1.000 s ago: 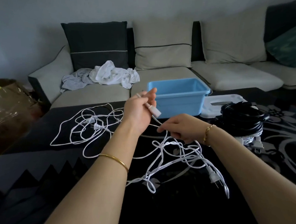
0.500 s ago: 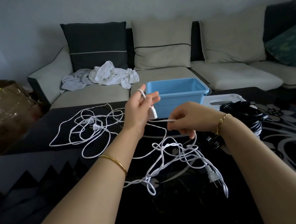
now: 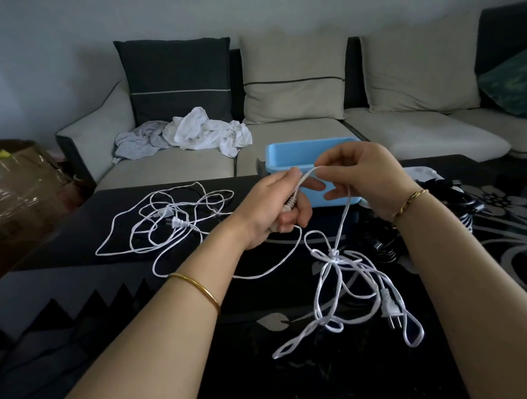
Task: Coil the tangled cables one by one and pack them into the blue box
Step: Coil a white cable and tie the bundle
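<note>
Gripping one end of the white cable [image 3: 341, 222] in curled fingers, the left hand [image 3: 275, 208] sat just beside the right hand [image 3: 362, 174], which pinched the same cable. Its knotted loops lay below them, and the blue box [image 3: 284, 155] stood just behind both hands.

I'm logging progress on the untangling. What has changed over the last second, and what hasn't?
The right hand rose from beside the tangle to in front of the blue box, lifting the white cable it pinches and drawing it taut above the knot. The left hand dropped slightly, still gripping the cable's end. Box, black cables and the loops at left stayed put.
</note>
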The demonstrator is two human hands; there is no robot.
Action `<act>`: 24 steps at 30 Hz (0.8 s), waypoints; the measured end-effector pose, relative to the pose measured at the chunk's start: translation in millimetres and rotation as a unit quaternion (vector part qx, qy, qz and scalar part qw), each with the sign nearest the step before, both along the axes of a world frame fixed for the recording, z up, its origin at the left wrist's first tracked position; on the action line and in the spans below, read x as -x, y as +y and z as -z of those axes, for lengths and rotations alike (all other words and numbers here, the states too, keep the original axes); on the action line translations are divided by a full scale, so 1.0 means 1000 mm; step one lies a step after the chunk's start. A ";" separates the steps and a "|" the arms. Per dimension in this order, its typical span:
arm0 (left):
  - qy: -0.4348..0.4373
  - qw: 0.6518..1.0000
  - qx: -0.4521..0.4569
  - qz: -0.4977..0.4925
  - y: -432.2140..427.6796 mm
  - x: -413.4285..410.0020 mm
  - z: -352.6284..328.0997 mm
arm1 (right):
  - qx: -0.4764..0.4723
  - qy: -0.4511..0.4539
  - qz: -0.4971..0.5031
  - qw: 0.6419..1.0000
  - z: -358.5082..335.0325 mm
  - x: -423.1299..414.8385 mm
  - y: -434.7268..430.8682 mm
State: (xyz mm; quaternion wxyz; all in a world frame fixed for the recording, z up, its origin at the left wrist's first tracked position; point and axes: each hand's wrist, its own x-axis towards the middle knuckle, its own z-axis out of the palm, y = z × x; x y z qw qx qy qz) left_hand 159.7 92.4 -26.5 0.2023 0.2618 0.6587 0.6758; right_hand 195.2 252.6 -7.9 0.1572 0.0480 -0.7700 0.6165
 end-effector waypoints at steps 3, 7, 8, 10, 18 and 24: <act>-0.062 0.995 -0.020 0.078 0.000 -0.004 -0.008 | 0.054 0.010 0.017 0.998 0.005 0.002 0.000; -0.151 0.972 -0.137 0.115 0.003 0.004 -0.012 | 0.100 -0.025 0.012 0.995 0.017 0.004 -0.004; -0.171 0.965 -0.165 0.110 0.003 0.005 -0.012 | 0.107 -0.046 0.002 0.993 0.022 0.005 -0.007; -0.203 0.951 -0.212 0.094 0.005 0.004 -0.011 | 0.092 -0.079 -0.018 0.992 0.031 0.005 -0.016; -0.238 0.894 -0.380 0.008 0.003 0.015 -0.014 | -0.062 -0.192 -0.158 0.967 0.056 0.003 -0.046; -0.082 0.935 -0.275 -0.209 -0.007 0.036 0.004 | -0.195 -0.191 -0.200 0.941 0.037 -0.003 -0.044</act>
